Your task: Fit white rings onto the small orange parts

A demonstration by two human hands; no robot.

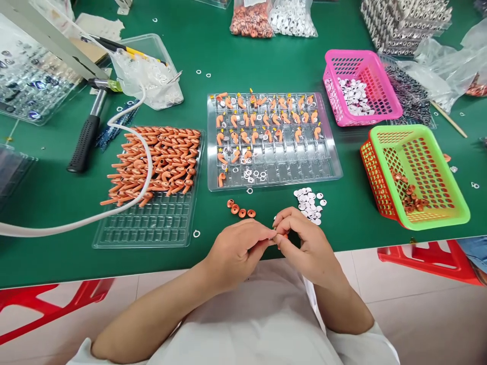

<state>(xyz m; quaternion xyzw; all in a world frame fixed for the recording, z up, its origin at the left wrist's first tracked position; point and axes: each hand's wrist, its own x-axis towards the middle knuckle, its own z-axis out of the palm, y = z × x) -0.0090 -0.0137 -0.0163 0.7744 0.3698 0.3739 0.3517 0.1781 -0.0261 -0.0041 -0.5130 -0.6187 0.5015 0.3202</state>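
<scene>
Right hand [310,246]: thumb and fingers clamped on small orange part [286,235] | left hand [236,249]: fingertips bunched against right's, grip hidden, cannot tell | part: between both hands, nearer right, long axis hidden | dished orange caps [242,213]: just beyond left hand

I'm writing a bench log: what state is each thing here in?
Left hand: pinching a small, mostly hidden piece
Right hand: pinching the same piece
Middle tray: partly filled, mainly at back
Left tray: partly filled
Pink basket: upright, holding white discs
Green basket: upright, nested in red basket
Hammer: lying down
Orange caps by hands: loose on table
White cord: curved
Back bags: filled
</scene>
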